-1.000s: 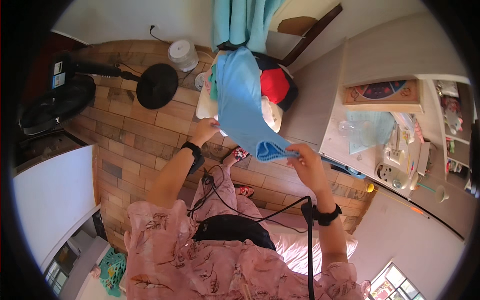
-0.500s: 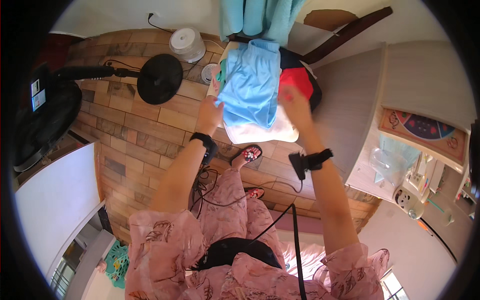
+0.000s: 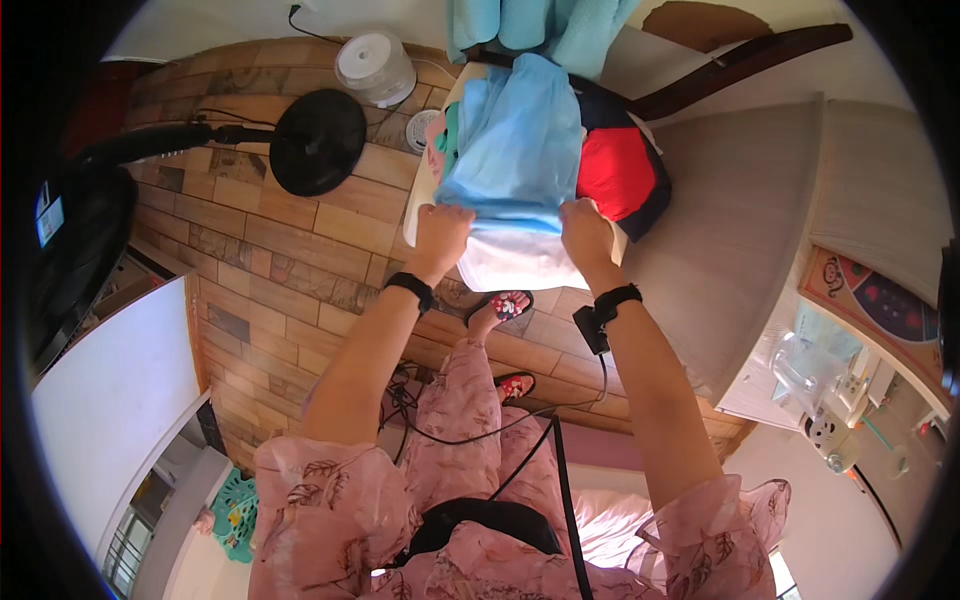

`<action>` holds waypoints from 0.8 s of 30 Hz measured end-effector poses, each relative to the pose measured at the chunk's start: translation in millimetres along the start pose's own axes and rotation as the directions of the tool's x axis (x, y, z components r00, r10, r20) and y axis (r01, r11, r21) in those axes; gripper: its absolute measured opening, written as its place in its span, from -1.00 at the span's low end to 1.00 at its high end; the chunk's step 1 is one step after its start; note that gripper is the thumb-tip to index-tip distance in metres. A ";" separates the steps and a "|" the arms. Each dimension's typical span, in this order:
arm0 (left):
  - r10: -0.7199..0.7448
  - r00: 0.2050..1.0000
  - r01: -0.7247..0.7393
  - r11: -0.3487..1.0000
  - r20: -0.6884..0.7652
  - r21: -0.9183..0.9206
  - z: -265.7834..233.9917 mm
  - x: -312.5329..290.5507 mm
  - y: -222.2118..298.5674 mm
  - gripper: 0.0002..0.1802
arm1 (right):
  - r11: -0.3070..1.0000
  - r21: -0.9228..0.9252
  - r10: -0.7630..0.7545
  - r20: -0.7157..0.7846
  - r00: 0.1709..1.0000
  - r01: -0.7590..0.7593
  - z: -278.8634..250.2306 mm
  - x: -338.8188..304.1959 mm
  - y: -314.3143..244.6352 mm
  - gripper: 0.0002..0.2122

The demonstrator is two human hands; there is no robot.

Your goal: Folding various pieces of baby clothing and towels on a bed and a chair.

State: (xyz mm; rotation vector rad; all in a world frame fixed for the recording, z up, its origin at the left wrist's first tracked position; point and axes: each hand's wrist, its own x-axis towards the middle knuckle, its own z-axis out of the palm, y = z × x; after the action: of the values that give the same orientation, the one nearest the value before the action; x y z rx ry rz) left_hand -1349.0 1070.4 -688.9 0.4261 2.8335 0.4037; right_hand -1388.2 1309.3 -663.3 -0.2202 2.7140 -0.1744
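Note:
Light blue shorts lie over other clothes on a chair with a cream seat. Their near edge is stretched between my two hands. My left hand is closed on the left corner of that edge, and my right hand grips the right corner. Beneath and nearer to me is a white cloth. To the right of the shorts sits a red and dark navy garment. Green and pink fabric peeks out on the left.
A black fan base and a clear round tub with a white top stand on the tiled floor. Teal cloth hangs over the chair back. A pale wooden cabinet stands at right. Black cables trail from my wrist straps.
Both hands have taken hold of the shorts' near corners; half a second ago my right hand was blurred beside them. The near edge is now pulled straight.

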 end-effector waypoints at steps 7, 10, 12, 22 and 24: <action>0.012 0.903 -0.107 0.975 -0.430 -0.197 -180.1 15.7 17.0 -0.73 | 0.902 0.392 0.068 -0.546 0.835 0.183 -161.9 -18.5 -20.7 -0.91; 0.115 0.856 -0.221 0.963 -0.504 -0.156 -245.4 -0.6 34.1 -0.69 | 0.829 0.469 0.075 -0.634 0.770 0.305 -215.8 -55.1 -29.3 -0.84; 0.150 0.849 -0.262 0.952 -0.506 -0.156 -260.3 -15.2 43.1 -0.67 | 0.813 0.471 0.068 -0.659 0.749 0.341 -227.5 -80.3 -28.2 -0.81; 0.207 0.978 -0.196 0.853 -0.032 -0.483 -124.0 -94.7 60.6 -0.74 | 0.841 0.532 0.027 -0.213 0.977 0.093 -105.1 -161.7 16.8 -0.86; 0.137 0.990 -0.104 0.809 0.014 -0.579 -77.7 -89.2 56.5 -0.75 | 0.809 0.587 0.090 -0.106 0.990 -0.011 -54.0 -147.5 32.3 -0.88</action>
State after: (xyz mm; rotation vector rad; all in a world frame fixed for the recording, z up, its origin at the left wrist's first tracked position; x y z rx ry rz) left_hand -1274.2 1075.9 -581.5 0.4713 2.4565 1.2136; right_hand -1281.2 1372.3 -561.8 0.0518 2.6316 -1.0250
